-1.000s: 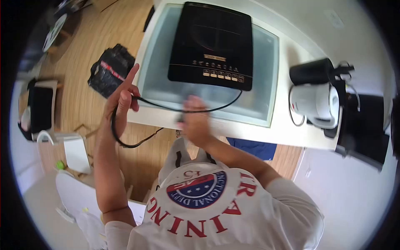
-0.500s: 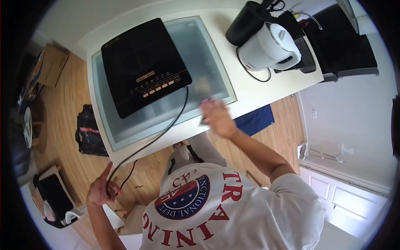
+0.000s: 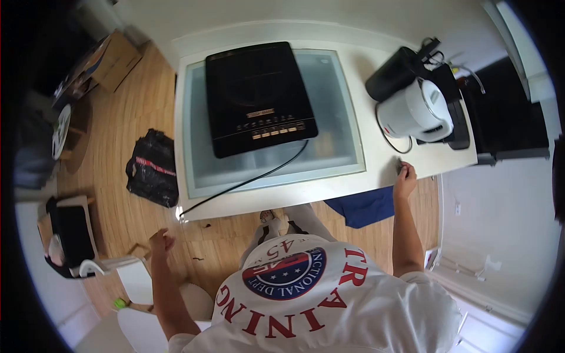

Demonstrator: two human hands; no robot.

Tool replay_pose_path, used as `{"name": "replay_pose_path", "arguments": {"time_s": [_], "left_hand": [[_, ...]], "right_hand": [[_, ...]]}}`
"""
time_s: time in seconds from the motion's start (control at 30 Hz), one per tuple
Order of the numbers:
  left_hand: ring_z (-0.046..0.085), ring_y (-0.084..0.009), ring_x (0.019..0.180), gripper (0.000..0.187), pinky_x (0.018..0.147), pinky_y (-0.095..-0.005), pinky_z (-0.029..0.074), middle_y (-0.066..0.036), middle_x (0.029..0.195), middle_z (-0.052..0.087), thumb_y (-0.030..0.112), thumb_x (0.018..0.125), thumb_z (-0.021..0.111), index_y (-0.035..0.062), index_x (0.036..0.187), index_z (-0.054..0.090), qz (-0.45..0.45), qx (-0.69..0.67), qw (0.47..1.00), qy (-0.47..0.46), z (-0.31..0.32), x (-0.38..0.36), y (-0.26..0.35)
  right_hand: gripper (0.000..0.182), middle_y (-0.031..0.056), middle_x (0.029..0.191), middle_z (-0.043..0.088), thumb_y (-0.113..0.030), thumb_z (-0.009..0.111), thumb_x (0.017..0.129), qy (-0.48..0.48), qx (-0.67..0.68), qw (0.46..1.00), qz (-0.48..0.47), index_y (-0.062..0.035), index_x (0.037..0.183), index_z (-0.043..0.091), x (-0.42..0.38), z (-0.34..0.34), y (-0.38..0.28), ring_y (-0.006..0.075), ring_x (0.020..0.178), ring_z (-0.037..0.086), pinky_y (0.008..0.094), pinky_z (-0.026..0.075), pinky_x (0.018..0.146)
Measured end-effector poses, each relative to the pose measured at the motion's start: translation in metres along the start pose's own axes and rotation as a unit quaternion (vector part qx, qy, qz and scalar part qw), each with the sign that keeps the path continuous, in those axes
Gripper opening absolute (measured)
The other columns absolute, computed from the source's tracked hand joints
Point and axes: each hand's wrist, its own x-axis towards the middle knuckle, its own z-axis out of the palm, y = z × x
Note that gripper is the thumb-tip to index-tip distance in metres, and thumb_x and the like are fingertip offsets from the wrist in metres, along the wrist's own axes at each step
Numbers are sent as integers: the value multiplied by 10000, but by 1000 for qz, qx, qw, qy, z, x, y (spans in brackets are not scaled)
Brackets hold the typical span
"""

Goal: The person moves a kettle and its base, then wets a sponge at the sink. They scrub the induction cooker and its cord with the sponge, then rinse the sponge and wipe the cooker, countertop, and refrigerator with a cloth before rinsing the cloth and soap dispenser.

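Note:
A black induction cooktop (image 3: pixel 256 88) lies on the frosted glass panel (image 3: pixel 332 76) of the white table. Its black power cord (image 3: pixel 253 180) runs across to the table's front left edge and drops over it. Beyond that corner, my left hand (image 3: pixel 161 240) hangs with loosely bent fingers, apart from the cord and with nothing visible in it. My right hand (image 3: pixel 405 180) is at the front right of the tabletop, its fingers pinched on a small dark object (image 3: pixel 399 163) too little shown to name. The white electric kettle (image 3: pixel 409 112) stands just beyond it.
A black cylindrical container (image 3: pixel 391 75) stands behind the kettle. Dark blue cloth (image 3: pixel 365 209) lies under the front right edge. On the floor at left are a black plastic bag (image 3: pixel 153 170) and a cardboard box (image 3: pixel 118 62). White chairs (image 3: pixel 138 282) stand at lower left.
My right hand has moved right along the front of the table to near the kettle. My left hand has let go of the cord. The view has shifted.

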Motion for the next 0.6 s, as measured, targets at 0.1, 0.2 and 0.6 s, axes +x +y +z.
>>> {"name": "replay_pose_path", "arguments": {"time_s": [0.1,0.2,0.6], "left_hand": [[519,-416,1030,714,868,-564,441,-179,1256,461,520,851,527,63,1353,308,13,-273,910,-312,46,33,-80],[468,-454,1088,831,895,-648,356,-220,1325,379,631,796,496,92,1381,256,-188,-508,797,-266,141,22,-63],[492,-84,572,366,457,-191,385,-46,950,601,-39,823,379,26,1156,517,111,-464,879,11,90,10,70]], "right_hand": [[167,-33,676,510,-126,515,882,-203,259,944,22,-38,827,646,-28,24,-80,46,589,431,209,352,501],[149,-38,672,529,-115,540,878,-461,250,852,11,-20,834,647,-53,29,-185,46,579,445,207,377,511],[271,27,663,589,-64,570,842,-641,180,723,-187,-42,1109,607,-47,24,-286,84,630,505,239,436,622]]}}
